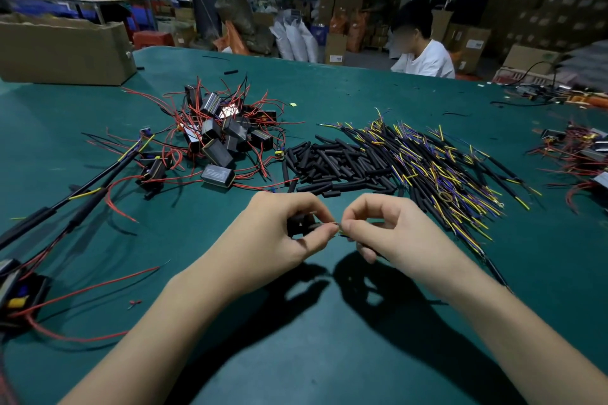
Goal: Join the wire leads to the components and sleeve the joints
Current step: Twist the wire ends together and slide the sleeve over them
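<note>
Small black component gripped in left hand, held above green surface. Wire lead pinched by right hand. Bare ends met between fingertips. Judged: ends to be twisted tight, kept aligned; sleeve to be taken from tube pile afterwards.

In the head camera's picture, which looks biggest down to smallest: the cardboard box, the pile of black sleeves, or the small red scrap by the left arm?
1. Cardboard box, though it lies farthest.
2. Pile of black sleeves.
3. Red scrap, tiny despite being nearest.
</note>
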